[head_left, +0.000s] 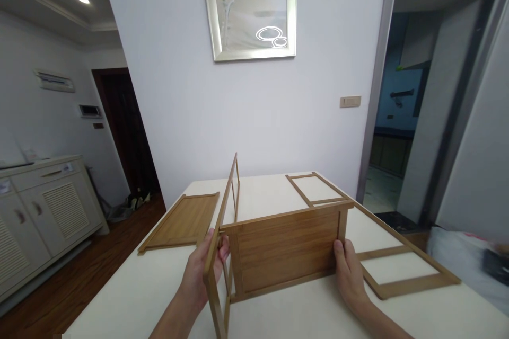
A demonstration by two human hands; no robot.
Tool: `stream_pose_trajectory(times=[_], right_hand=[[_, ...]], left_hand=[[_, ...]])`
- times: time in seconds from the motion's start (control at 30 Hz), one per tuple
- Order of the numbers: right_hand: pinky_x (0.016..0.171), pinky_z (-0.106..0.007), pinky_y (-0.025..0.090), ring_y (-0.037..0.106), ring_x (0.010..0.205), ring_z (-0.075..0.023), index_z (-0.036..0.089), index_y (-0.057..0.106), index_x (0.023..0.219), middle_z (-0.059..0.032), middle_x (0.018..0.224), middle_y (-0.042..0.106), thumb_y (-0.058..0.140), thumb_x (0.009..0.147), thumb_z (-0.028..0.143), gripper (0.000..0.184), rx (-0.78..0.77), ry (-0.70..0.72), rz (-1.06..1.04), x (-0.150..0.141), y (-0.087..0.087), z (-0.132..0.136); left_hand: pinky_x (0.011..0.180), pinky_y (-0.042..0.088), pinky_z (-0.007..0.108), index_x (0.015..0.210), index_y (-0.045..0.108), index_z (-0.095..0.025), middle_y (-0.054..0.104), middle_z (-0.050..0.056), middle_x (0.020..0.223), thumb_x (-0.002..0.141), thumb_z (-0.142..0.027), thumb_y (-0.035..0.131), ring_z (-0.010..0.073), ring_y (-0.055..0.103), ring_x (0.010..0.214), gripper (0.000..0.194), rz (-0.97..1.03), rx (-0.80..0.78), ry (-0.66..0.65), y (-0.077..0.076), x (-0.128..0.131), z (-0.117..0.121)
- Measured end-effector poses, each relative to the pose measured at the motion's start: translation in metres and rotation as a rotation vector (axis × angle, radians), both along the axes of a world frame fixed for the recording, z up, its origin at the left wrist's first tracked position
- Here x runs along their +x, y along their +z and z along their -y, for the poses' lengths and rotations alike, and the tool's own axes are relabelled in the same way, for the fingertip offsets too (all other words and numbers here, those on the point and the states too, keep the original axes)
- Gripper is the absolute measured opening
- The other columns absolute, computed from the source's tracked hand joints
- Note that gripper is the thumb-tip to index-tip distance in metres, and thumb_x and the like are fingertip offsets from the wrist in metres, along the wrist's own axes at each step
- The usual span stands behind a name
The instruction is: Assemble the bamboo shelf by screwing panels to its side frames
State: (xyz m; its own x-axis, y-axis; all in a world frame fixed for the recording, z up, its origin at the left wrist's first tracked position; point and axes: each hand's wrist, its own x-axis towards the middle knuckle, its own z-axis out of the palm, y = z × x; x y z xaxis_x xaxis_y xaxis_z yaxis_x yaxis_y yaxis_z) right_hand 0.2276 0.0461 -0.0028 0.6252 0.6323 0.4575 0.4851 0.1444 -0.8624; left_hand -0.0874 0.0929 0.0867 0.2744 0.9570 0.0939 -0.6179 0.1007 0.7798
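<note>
Upright on the table, a brown wooden panel (286,249) meets a ladder-like wooden side frame (213,304) at its left end. A small gap with what looks like a thin pin shows near the top of their joint. My left hand (194,273) is wrapped round the side frame close to that joint, fingers passing through its opening. At the other end, my right hand (350,275) grips the panel's right edge, thumb on the near face and the other fingers partly hidden behind.
A second wooden panel (183,220) lies flat on the white table (131,296) at the left. Another open wooden frame (413,287) lies along the right edge, partly hidden by the upright panel. Behind the table stands a white wall (286,127); a doorway (397,90) opens at right.
</note>
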Motion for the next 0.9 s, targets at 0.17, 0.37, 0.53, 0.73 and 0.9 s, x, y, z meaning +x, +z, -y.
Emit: stream_pose_trajectory(times=[0.17, 0.37, 0.53, 0.73, 0.9], right_hand=[[0.068, -0.035, 0.038, 0.046, 0.073, -0.0214, 0.026, 0.039, 0.077, 0.0017, 0.072, 0.047, 0.037, 0.089, 0.065, 0.04, -0.003, 0.021, -0.036, -0.001, 0.004, 0.001], [0.071, -0.035, 0.041, 0.048, 0.077, -0.0213, 0.025, 0.044, 0.079, 0.0009, 0.077, 0.053, 0.046, 0.086, 0.063, 0.038, -0.028, 0.078, -0.07, 0.004, 0.002, 0.0], [0.071, -0.034, 0.042, 0.047, 0.075, -0.0197, 0.024, 0.044, 0.077, 0.0018, 0.076, 0.05, 0.048, 0.085, 0.061, 0.038, 0.007, 0.108, -0.097, 0.009, -0.005, -0.002], [0.073, -0.034, 0.041, 0.048, 0.077, -0.0203, 0.023, 0.048, 0.081, 0.001, 0.079, 0.053, 0.049, 0.085, 0.06, 0.036, 0.02, 0.097, -0.111, 0.016, -0.005, -0.004], [0.07, -0.033, 0.04, 0.046, 0.075, -0.0191, 0.024, 0.047, 0.079, 0.0022, 0.077, 0.051, 0.05, 0.085, 0.058, 0.035, 0.048, 0.072, -0.1, 0.031, -0.006, -0.006]], left_hand=[[0.062, 0.044, 0.026, 0.065, 0.058, -0.017, 0.053, 0.0, 0.056, 0.081, -0.04, 0.067, 0.013, 0.047, 0.057, 0.03, 0.003, -0.003, -0.001, -0.002, -0.001, 0.0], [0.06, 0.045, 0.027, 0.064, 0.059, -0.018, 0.054, 0.002, 0.058, 0.084, -0.038, 0.063, 0.0147, 0.049, 0.059, 0.029, 0.025, -0.006, -0.045, -0.01, -0.006, -0.006], [0.062, 0.046, 0.029, 0.064, 0.058, -0.019, 0.054, 0.002, 0.058, 0.083, -0.039, 0.064, 0.0154, 0.048, 0.059, 0.028, 0.014, 0.014, -0.05, -0.014, -0.008, -0.009], [0.062, 0.044, 0.03, 0.064, 0.06, -0.018, 0.051, 0.002, 0.059, 0.082, -0.041, 0.064, 0.0154, 0.046, 0.059, 0.03, -0.022, 0.089, -0.061, -0.012, -0.008, -0.009], [0.063, 0.042, 0.028, 0.096, 0.071, -0.012, 0.052, 0.002, 0.062, 0.083, -0.044, 0.062, 0.014, 0.044, 0.06, 0.036, -0.049, 0.067, -0.03, -0.012, -0.008, -0.01]])
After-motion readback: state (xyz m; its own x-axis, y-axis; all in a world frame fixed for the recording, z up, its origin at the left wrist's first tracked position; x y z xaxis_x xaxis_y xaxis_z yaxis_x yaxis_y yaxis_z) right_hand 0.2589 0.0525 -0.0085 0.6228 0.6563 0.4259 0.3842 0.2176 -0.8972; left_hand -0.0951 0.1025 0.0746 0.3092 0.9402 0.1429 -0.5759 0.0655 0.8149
